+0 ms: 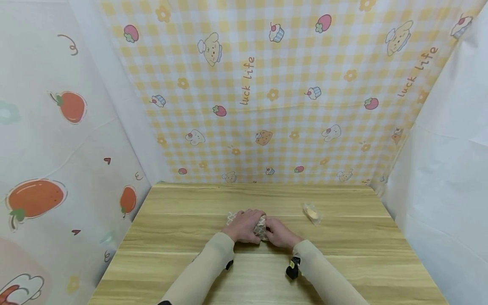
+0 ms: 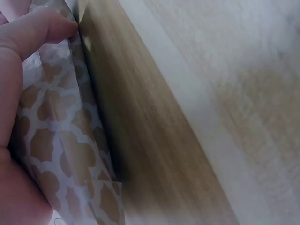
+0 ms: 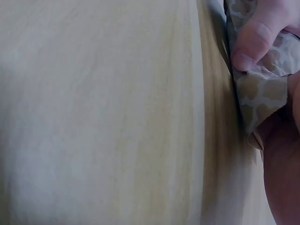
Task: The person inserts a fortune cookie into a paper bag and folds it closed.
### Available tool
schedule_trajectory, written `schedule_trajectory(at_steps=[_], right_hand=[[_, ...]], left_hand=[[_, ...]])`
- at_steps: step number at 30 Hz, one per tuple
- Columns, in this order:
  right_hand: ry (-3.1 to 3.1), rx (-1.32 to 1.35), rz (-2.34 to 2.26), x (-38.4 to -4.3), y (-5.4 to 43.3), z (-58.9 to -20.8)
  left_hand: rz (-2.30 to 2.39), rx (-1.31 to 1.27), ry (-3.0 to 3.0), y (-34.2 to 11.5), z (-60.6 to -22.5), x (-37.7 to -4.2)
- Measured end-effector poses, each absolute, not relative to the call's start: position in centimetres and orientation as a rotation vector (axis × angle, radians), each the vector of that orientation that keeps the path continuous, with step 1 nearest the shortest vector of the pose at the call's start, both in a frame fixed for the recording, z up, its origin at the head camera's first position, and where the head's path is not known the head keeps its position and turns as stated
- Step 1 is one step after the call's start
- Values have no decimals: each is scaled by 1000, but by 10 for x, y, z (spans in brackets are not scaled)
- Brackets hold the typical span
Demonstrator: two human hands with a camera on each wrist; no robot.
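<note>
A parcel wrapped in brown paper with a white lattice pattern (image 1: 261, 228) lies on the wooden table between both hands. My left hand (image 1: 245, 226) reaches over it from above and grips it, its thumb pressed against the near side. In the left wrist view, the patterned wrapping paper (image 2: 61, 136) runs along under that hand. My right hand (image 1: 283, 234) holds the parcel's right end with bent fingers. A loose paper flap (image 3: 262, 98) sticks out there in the right wrist view, partly covering the right fingers. What is inside the wrapping is hidden.
A small clear plastic packet with a pale yellow thing in it (image 1: 312, 213) lies behind and to the right of the hands. The wooden table (image 1: 183, 203) ends at a checked cloth backdrop (image 1: 267, 152), with white printed sheeting (image 1: 95, 148) on the left.
</note>
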State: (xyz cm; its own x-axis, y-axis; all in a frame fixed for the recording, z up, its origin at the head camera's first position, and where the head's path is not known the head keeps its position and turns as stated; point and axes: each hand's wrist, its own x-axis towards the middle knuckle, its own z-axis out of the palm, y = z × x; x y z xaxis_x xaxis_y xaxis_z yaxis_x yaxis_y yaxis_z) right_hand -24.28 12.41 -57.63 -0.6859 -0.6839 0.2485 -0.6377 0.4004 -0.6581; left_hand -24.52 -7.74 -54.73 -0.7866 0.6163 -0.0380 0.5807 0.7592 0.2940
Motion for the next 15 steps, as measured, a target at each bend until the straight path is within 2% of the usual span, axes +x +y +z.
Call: schedule_trajectory(at_steps=[15], right_hand=[[2495, -1192, -1124, -241, 126, -574]], left_hand=[[389, 999, 2817, -76, -542, -244]])
